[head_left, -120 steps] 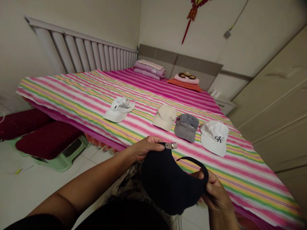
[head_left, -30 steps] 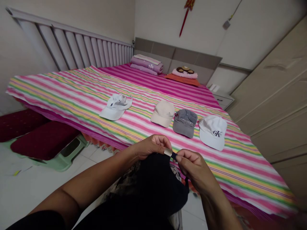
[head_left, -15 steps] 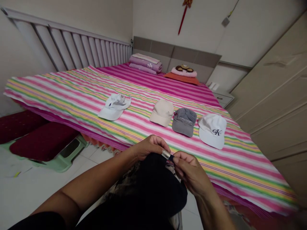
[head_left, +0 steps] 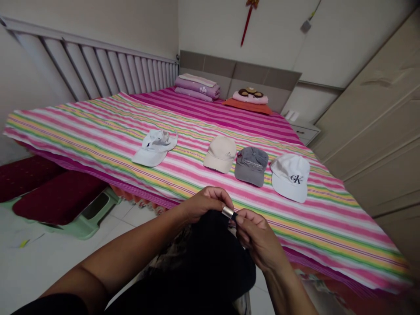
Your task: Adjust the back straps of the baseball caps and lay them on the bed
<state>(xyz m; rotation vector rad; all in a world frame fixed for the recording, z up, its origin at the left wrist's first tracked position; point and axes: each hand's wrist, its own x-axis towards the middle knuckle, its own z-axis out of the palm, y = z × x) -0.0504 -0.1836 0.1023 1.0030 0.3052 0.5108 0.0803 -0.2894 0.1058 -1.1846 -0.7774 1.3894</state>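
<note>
A dark cap [head_left: 226,256] is held in the near centre, before the bed's near edge, its lower part hard to tell from the black clothing behind it. The step in hand is judged to be the adjusting or fastening of the back strap [head_left: 234,216] at the metal buckle [head_left: 227,212]. By the left hand [head_left: 208,204], the buckle's left end is pinched between thumb and curled fingers, with scarcely any gap left. By the right hand [head_left: 257,232], the strap is nipped between thumb and forefinger just right of the buckle; the remaining fingers are folded in. For the next move, a steady buckle and a straight, firmly gripped strap would seem to be called for. Whether the strap is fully threaded cannot be told. Farther off, a beige cap [head_left: 219,154] and a grey cap [head_left: 251,167] are laid on the striped bedspread [head_left: 183,173].
</note>
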